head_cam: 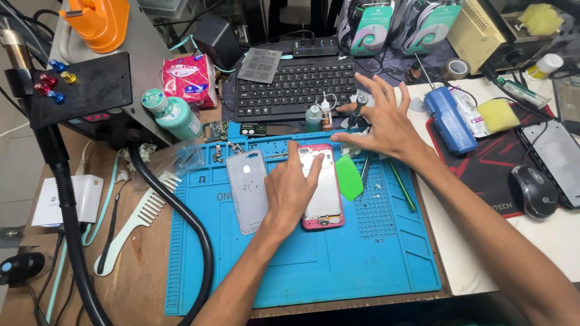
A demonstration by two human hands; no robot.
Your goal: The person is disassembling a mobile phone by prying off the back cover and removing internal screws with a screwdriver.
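Note:
A pink-framed phone [326, 199] lies open-faced on the blue repair mat [338, 265]. My left hand [290, 187] rests on it, fingers pressing its upper left part. Left of it lies a grey phone back cover [246, 190]. My right hand [386, 121] hovers with fingers spread over the mat's top edge, its thumb and forefinger close to a small black tool [357, 108]; whether it grips the tool is unclear. A green plastic pick [348, 177] lies just right of the phone.
A black keyboard [296, 84] sits behind the mat, with small bottles [319, 116] in front of it. A white comb [136, 226] and black hose [175, 211] lie left. A blue device [450, 118], yellow sponge [498, 115] and mouse [534, 190] are right.

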